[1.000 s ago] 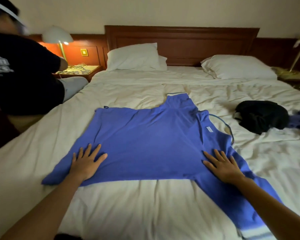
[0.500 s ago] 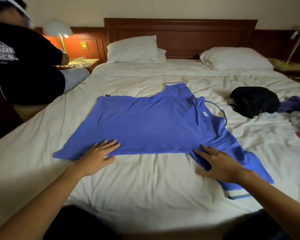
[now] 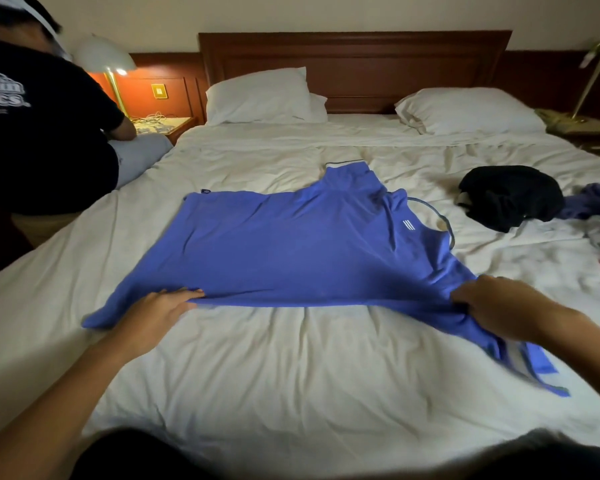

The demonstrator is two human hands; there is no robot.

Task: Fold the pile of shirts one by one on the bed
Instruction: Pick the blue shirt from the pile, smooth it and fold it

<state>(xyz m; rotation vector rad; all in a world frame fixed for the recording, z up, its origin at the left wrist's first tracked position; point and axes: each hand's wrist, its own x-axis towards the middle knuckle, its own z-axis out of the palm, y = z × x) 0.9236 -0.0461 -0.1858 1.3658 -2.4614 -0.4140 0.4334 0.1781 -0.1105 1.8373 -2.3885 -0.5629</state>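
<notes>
My left hand [image 3: 160,308] and right hand [image 3: 496,306] each pinch the near edge of the blue short-sleeved knit shirt [image 3: 291,244], spread midway on the white-sheeted bed [image 3: 291,375]; holding both ends keeps the fold line taut, I judge. Dark crumpled garments [image 3: 510,197] lie at two o'clock.

Bed [image 3: 291,368] bare nr front; black garment [image 3: 510,197] (right), seated person [image 3: 42,150] left.

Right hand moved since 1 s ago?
Yes. The right hand shifted rightward: it sat well left of the black garment, and is now almost straight below it, gripping the blue shirt's edge rather than lying flat on it.
</notes>
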